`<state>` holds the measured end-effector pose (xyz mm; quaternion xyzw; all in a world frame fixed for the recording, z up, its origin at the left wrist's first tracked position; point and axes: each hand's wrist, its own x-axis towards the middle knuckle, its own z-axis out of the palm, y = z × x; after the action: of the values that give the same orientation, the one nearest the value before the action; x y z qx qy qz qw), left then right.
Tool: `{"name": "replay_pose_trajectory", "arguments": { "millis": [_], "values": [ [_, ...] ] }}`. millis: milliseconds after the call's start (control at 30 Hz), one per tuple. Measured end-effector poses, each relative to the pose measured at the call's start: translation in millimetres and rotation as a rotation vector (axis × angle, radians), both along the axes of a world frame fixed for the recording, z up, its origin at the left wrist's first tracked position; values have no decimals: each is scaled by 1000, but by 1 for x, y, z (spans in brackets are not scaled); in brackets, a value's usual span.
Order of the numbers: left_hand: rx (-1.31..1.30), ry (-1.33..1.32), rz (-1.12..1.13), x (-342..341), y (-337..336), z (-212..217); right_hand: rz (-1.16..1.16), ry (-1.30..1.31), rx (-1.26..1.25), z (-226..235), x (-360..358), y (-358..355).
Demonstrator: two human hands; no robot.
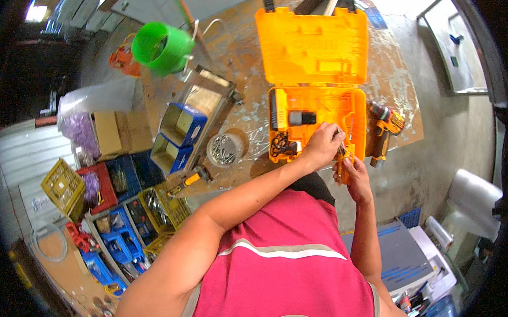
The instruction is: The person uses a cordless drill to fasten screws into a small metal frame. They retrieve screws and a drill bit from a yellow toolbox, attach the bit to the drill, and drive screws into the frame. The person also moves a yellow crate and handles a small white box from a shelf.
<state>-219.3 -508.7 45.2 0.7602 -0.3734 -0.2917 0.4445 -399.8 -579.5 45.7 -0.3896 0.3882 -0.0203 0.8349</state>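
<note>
An orange tool case [355, 109] lies open on the workbench, its lid [312, 53] folded back on the far side. My right hand [357, 179] is closed around an orange hand-held tool [345, 157] at the case's near right corner; fingers hide its exact kind. Over the case, my left hand [322, 145] has its fingers pinched at the tool's far end, on something too small to make out. Inside the case are a charger-like orange block [277, 109], a black block [302, 117] and a dark coiled cord [283, 145]. A cordless drill [388, 120] rests right of the case.
To the left stand a round tub of screws [225, 150], blue bins [181, 127] and a green bucket [161, 48]. A yellow-and-black tool [190, 180] lies near the bench edge. Crates [126, 243] of small parts sit lower left, a grey box [397, 255] lower right.
</note>
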Motion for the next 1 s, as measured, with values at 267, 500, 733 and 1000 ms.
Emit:
{"name": "replay_pose_trajectory", "arguments": {
  "millis": [267,500,733,1000],
  "values": [
    [-33,106,60,-9,27,22,89,19,-74,11,7,10],
    [92,336,-108,7,58,17,143,60,-103,16,1,28],
    [117,388,45,4,85,7,255,76,-269,17,22,49],
    [63,506,-216,46,113,49,295,8,-308,26,27,48]
  ]
}}
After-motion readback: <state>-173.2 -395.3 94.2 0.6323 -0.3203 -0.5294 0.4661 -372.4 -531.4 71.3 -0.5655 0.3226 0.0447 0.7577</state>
